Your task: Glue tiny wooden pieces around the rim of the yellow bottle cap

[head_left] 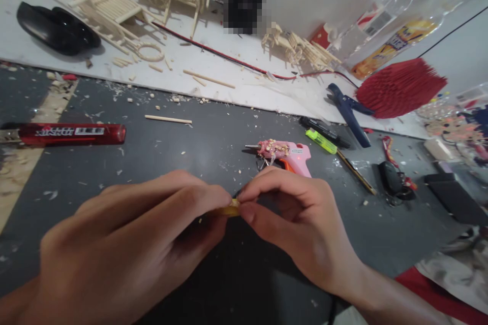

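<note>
Between my two hands is a small yellowish piece [231,209], mostly covered by fingers; its kind I cannot make out. My left hand [141,236] is closed, pinching the piece from the left. From the right, the thumb and forefinger of my right hand [293,213] pinch its other end. Just beyond the right hand lies a pink hot glue gun [280,151] with an orange trigger, its nozzle pointing left and bits of debris stuck on its body. A short thin wooden stick [168,119] rests on the grey table farther off.
A red screwdriver-like tool [72,134] lies left. Blue cutters [348,111], a yellow-green highlighter [321,141], a key fob [391,176] and a dark box-like object [455,197] sit right. Small wooden chair models [109,2] stand on the white board [152,73] behind.
</note>
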A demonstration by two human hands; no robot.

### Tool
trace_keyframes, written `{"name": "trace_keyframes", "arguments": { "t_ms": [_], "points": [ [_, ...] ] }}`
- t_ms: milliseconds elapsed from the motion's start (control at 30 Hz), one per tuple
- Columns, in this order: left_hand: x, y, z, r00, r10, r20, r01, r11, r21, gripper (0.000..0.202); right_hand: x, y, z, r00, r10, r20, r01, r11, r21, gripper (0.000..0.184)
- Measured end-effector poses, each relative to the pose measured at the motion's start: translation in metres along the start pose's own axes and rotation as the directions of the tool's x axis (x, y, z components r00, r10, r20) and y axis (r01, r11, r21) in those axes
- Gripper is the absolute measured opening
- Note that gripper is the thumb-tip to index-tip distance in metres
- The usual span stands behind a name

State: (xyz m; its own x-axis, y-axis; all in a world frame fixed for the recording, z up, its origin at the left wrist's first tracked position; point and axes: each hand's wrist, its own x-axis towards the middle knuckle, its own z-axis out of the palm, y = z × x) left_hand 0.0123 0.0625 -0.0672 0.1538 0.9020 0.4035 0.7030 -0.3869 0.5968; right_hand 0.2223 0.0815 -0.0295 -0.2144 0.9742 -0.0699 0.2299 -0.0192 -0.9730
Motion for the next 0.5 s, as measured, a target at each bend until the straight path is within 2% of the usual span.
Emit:
{"name": "trace_keyframes", "arguments": {
  "t_ms": [267, 433, 500],
  "points": [
    [-0.0027, -0.003, -0.0019, 0.992, 0.122, 0.017, -0.122, 0.992, -0.024, 0.024, -0.0028, -0.001, -0.0007, 1.0, 0.024, 0.009, -0.023, 0.999, -0.045, 0.014],
    [-0.0074, -0.0047, -0.0021, 0.994, 0.104, 0.04, -0.104, 0.995, -0.01, 0.02, -0.0041, -0.0014, -0.0012, 0.999, 0.036, 0.013, -0.035, 0.999, -0.041, 0.015],
    [-0.005, -0.0054, -0.0018, 0.989, 0.145, 0.035, -0.144, 0.989, -0.017, 0.021, -0.0041, -0.0007, -0.0012, 0.999, 0.034, 0.016, -0.034, 0.999, -0.018, 0.016]
  ]
}}
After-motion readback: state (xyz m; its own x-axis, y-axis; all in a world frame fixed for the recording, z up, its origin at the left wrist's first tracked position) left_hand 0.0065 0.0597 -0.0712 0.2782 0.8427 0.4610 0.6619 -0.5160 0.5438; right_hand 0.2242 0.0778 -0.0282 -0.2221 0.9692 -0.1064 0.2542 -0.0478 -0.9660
